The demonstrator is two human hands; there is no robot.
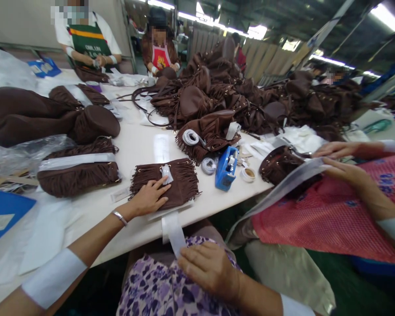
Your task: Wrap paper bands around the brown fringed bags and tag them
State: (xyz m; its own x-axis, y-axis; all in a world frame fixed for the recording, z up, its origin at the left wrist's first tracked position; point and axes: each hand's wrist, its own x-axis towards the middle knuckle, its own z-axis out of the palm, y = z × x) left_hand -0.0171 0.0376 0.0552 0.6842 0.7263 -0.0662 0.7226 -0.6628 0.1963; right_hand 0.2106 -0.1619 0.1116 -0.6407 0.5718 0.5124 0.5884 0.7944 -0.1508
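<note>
A brown fringed bag [179,192] lies flat near the table's front edge, with a small white wrapped piece [166,172] on its upper middle. Spread across the bag's left half, my left hand [150,194] presses down with its fingers apart. A white strip [175,232] hangs from under the bag over the table edge. My right hand [208,266], above my lap, has its fingers closed on the lower end of this strip. How far the strip runs beneath the bag is hidden.
A blue tape dispenser [226,169], white rolls [208,165] and a tape roll [248,174] stand right of the bag. Brown bags are heaped behind [197,96]; a white-banded bag [79,171] lies left. At right, a co-worker's hands [342,169] handle another bag and white strip.
</note>
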